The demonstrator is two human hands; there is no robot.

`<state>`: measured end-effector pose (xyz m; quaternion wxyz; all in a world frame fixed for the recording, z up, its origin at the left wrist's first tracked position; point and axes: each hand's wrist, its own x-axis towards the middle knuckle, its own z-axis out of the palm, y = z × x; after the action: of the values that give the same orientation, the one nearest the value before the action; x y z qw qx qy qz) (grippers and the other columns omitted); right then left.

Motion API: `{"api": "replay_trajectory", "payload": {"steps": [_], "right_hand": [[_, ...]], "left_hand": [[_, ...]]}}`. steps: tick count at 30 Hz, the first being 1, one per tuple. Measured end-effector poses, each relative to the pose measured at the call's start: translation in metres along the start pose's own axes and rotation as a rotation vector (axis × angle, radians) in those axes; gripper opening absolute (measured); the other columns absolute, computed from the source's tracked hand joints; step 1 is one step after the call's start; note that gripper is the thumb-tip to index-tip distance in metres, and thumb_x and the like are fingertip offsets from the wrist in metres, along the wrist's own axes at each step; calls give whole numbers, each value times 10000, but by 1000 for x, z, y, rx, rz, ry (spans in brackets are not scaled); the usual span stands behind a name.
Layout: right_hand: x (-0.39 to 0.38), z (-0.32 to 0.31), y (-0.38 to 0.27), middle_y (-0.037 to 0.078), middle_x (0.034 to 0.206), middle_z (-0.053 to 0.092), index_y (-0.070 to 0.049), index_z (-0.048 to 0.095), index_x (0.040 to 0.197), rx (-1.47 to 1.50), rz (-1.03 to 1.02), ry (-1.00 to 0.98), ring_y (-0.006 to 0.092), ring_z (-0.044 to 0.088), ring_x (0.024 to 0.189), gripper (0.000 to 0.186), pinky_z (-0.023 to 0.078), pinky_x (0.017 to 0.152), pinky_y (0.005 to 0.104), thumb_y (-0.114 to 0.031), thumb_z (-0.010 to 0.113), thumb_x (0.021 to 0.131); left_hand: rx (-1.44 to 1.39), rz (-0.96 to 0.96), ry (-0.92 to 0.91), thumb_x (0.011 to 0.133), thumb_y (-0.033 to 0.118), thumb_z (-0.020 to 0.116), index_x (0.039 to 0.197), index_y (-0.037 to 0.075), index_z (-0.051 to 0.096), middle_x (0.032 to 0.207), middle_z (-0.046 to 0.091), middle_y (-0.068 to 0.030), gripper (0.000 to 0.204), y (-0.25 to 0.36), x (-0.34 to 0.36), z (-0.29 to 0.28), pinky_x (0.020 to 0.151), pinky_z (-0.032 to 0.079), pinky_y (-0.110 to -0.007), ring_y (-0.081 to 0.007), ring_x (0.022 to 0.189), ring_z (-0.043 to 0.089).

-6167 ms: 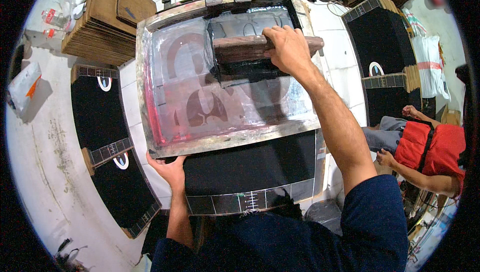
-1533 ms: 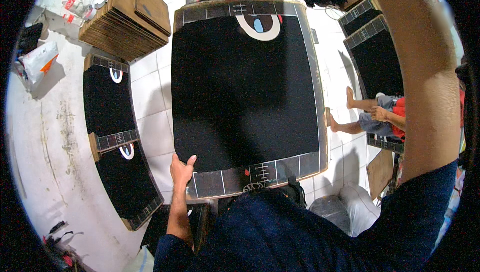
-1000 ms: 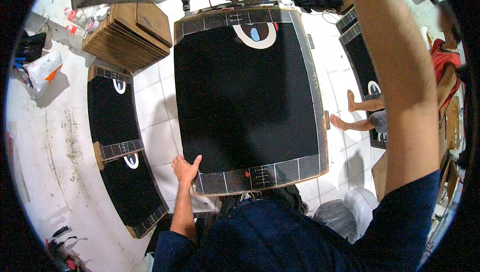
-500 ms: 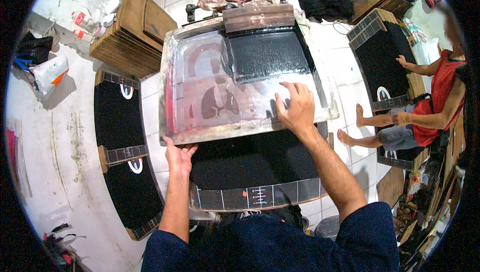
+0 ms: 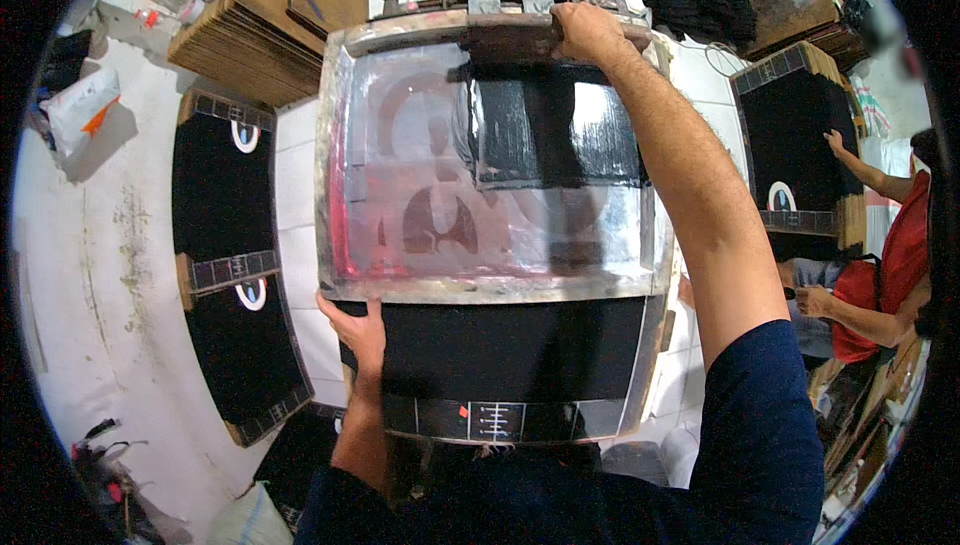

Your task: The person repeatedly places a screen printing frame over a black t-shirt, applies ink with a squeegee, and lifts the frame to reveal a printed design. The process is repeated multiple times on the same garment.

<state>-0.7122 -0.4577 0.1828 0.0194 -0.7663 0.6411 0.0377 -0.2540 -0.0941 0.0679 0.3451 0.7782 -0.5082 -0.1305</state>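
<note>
Though my fingers hide part of it, I have the dark wooden bar (image 5: 515, 42) clasped in my right hand (image 5: 592, 33), at the far edge of the paint-smeared frame (image 5: 490, 291), by glossy black ink (image 5: 525, 125). My left hand (image 5: 358, 337) spreads thumb and finger at its near-left corner, contact unclear, above half-covered matte cloth (image 5: 500, 350).

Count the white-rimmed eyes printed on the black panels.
3: upper left eye, lower left eye and right-hand eye. Others may be hidden, for instance under the screen frame.
</note>
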Motion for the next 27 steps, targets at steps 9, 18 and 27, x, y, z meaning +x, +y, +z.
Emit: {"api": "replay_trajectory", "payload": {"steps": [9,18,27], "right_hand": [[-125,-8,-37,121,942,762,-149,715,1145,151,-12,150,346,740,892,454,569,784,490,-295,868,743],[-154,26,-43,61,939,726,-153,655,1050,113,-97,247,294,691,943,367,448,781,469,-226,851,749],[-45,16,-11,96,973,719,-143,672,1101,50,-17,288,317,694,938,387,519,774,472,-183,831,750]], "left_hand": [[92,32,-53,648,694,878,1552,-73,154,1474,374,-317,1389,7,-4,-3,1125,315,-584,-472,1343,406],[174,24,-92,533,644,950,1603,-52,2,1621,180,-341,1590,22,-5,-6,1222,221,-579,-486,1489,262],[147,28,-25,488,345,1039,1576,-67,146,1540,344,-333,1466,32,-1,-2,1168,323,-554,-489,1406,385]]}}
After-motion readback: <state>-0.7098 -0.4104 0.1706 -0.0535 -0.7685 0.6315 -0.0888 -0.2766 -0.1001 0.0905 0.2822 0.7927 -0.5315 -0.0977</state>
